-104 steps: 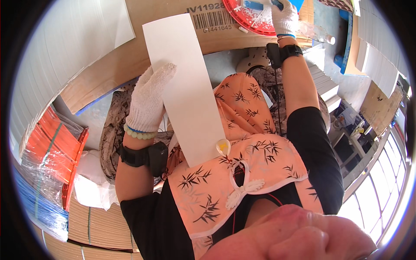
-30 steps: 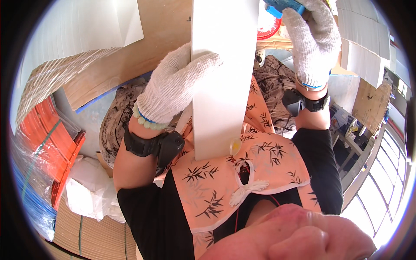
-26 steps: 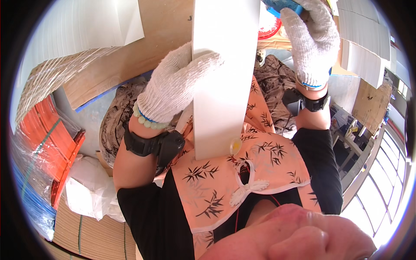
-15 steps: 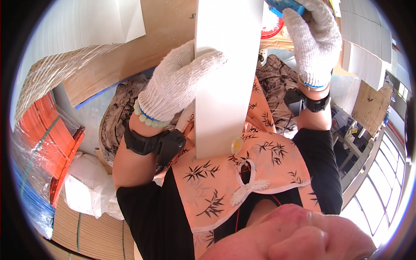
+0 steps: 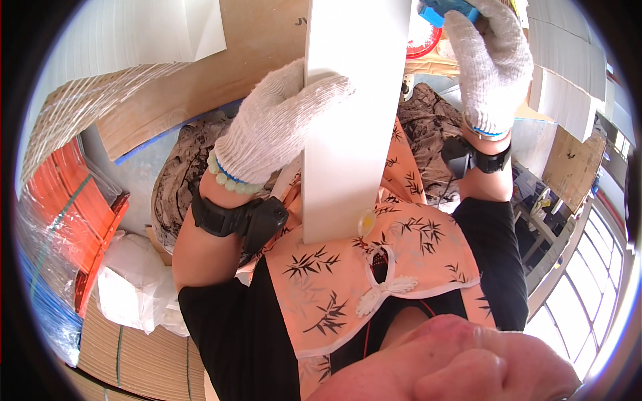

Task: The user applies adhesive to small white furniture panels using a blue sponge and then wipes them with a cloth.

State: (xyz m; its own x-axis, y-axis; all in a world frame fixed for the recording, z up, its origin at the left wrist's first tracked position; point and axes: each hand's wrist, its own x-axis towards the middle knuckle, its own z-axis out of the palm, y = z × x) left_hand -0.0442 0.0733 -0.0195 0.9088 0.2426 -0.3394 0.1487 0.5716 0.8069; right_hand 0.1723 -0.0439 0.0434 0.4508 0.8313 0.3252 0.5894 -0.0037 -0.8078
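A long white board [image 5: 354, 140] runs up the middle of the view, its near end against my peach apron [image 5: 428, 240]. My left hand [image 5: 281, 117], in a white knitted glove, grips the board's left edge with the thumb across its face and the other fingers out of sight behind. At the upper right, my gloved right hand [image 5: 491, 63] is closed around a blue object [image 5: 445, 10]. The top of the frame cuts that object off, so its kind is unclear. Both wrists wear black strapped devices.
A red round container [image 5: 422, 43] with white contents sits beyond the board. Stacked white panels [image 5: 147, 33] stand far left, more white panels [image 5: 565, 60] far right. Plastic-wrapped orange parts [image 5: 67, 207] and a white plastic bag [image 5: 137, 287] lie left, above strapped brown cardboard [image 5: 144, 357].
The board and both hands have shifted slightly to the right. The blue object in my right hand has tilted and moved a little.
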